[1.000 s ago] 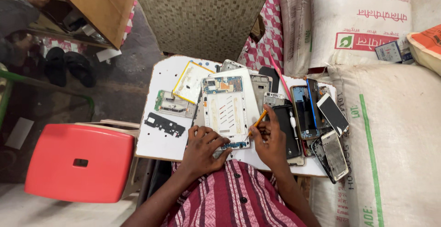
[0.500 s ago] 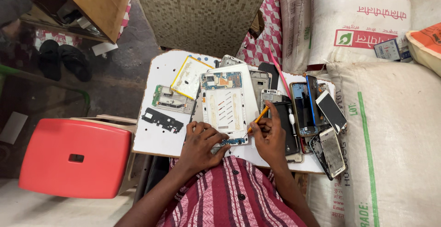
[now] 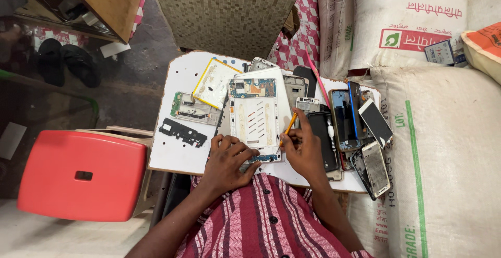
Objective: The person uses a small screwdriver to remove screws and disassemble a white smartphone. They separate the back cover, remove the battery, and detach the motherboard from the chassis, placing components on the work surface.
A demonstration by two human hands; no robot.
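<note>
An opened white tablet frame (image 3: 255, 114) with a blue circuit board at its top lies on a white board (image 3: 180, 153) across my lap. My left hand (image 3: 228, 160) rests on the frame's lower left corner, fingers pressing it down. My right hand (image 3: 302, 151) holds a thin orange-handled tool (image 3: 287, 129) like a pen, its tip touching the frame's right edge near the bottom.
A yellow-edged panel (image 3: 214, 83), a green circuit board (image 3: 194, 109) and a black strip part (image 3: 182, 132) lie left of the frame. Several phones (image 3: 365, 133) are piled at the right. Big white sacks (image 3: 443, 133) stand at the right, a red stool (image 3: 78, 174) at the left.
Both hands stay on the tablet frame with the tool at the same edge. The view has shifted slightly; nothing on the board has moved.
</note>
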